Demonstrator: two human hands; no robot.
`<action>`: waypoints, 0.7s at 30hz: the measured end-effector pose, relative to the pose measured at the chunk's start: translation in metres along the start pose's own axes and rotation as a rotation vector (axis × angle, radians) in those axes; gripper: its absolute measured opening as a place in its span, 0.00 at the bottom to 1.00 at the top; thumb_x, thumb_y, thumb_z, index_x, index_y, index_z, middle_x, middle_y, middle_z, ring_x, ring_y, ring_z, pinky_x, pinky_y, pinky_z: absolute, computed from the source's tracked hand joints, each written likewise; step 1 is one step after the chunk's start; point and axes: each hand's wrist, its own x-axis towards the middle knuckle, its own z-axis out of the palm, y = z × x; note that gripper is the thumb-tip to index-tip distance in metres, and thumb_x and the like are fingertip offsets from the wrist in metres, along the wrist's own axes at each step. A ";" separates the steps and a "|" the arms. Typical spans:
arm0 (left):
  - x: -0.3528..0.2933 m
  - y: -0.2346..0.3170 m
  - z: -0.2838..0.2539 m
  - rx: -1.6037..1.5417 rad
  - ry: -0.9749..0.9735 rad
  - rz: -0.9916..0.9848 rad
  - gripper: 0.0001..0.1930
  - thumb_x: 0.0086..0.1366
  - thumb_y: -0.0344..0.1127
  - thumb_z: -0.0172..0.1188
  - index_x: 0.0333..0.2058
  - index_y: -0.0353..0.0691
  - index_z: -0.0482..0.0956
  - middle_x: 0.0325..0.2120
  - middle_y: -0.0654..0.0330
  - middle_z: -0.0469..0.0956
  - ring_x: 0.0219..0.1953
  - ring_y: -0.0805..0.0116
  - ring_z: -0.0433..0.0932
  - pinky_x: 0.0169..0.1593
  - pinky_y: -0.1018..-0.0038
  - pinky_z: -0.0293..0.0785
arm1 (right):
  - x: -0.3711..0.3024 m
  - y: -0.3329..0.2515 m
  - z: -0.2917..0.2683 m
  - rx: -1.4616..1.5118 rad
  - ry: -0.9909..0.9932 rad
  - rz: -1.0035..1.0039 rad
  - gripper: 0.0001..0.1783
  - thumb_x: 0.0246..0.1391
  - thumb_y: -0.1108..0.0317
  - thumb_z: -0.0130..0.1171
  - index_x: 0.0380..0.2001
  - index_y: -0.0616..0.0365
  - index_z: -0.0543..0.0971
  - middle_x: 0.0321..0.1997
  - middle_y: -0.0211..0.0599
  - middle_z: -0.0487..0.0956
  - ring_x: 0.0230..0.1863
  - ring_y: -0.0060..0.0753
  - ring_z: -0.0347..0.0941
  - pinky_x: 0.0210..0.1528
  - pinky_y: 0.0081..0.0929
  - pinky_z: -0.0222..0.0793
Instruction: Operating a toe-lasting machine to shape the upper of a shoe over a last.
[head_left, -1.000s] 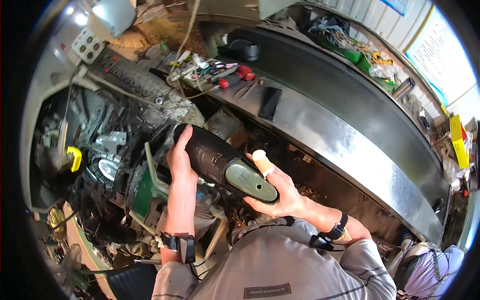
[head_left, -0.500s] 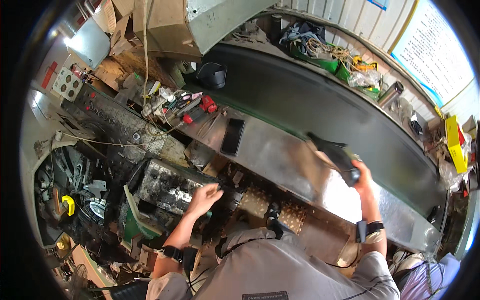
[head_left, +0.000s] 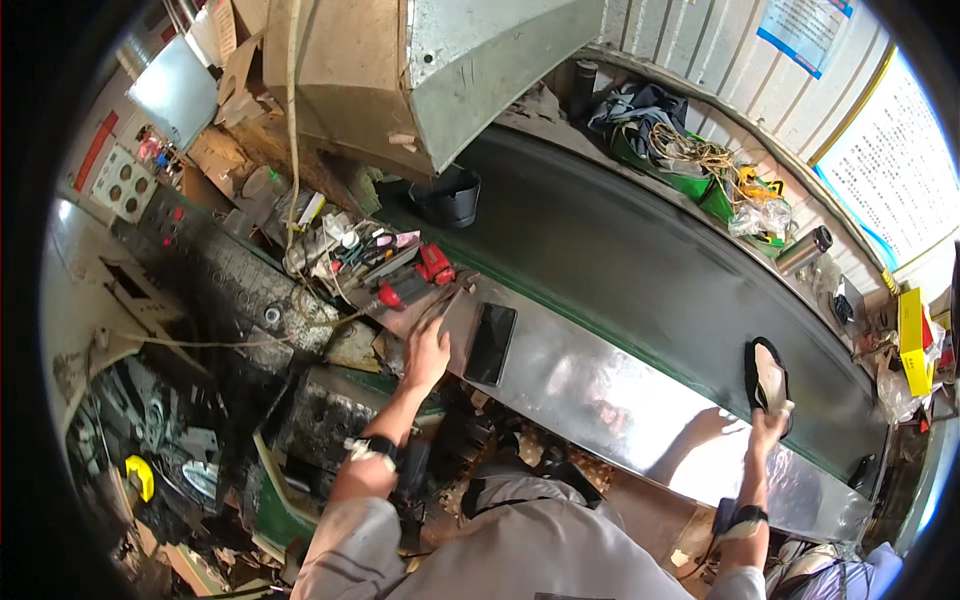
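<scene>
In my right hand (head_left: 768, 428) is a black shoe (head_left: 754, 385) with a pale inside, gripped by its near end. The shoe is over the right part of the dark conveyor belt (head_left: 620, 270); whether it rests on the belt I cannot tell. My left hand (head_left: 428, 355) is at the left end of the shiny metal ledge (head_left: 560, 385), fingers stretched forward and apart. Close to its right a black phone (head_left: 491, 345) lies flat on the ledge. Just past the fingertips are a thin strip and a red tool (head_left: 434, 264).
A black bucket (head_left: 449, 198) stands on the belt below a metal housing (head_left: 500, 85). Another black shoe (head_left: 862, 472) is at the belt's right end. Green trays (head_left: 690, 185) with cords and cloth line the far side. Dark machinery (head_left: 320, 420) is on the left.
My left hand has moved forward onto the ledge near the phone. My right hand has carried the shoe rightward over the belt and turned it so its inside shows. The view has shifted.
</scene>
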 end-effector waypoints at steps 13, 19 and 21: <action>0.181 0.034 0.037 -0.052 0.048 0.288 0.36 0.57 0.30 0.68 0.65 0.34 0.64 0.56 0.39 0.70 0.58 0.39 0.70 0.61 0.54 0.68 | -0.138 -0.111 0.087 0.206 -0.429 0.401 0.33 0.59 0.79 0.59 0.67 0.71 0.62 0.50 0.51 0.82 0.47 0.36 0.81 0.51 0.29 0.78; 0.353 0.044 0.050 0.226 -0.800 -0.020 0.25 0.54 0.43 0.71 0.48 0.35 0.83 0.40 0.51 0.85 0.47 0.56 0.82 0.57 0.67 0.73 | -0.087 -0.231 0.237 0.471 -0.781 0.632 0.44 0.61 0.68 0.64 0.74 0.56 0.51 0.59 0.48 0.78 0.58 0.36 0.75 0.60 0.36 0.72; 0.360 0.070 0.076 -0.085 -0.926 0.290 0.16 0.57 0.43 0.70 0.29 0.32 0.86 0.29 0.52 0.85 0.36 0.60 0.85 0.46 0.69 0.79 | -0.078 -0.249 0.267 0.599 -0.811 0.770 0.54 0.61 0.63 0.65 0.76 0.46 0.37 0.69 0.44 0.68 0.68 0.39 0.65 0.66 0.50 0.65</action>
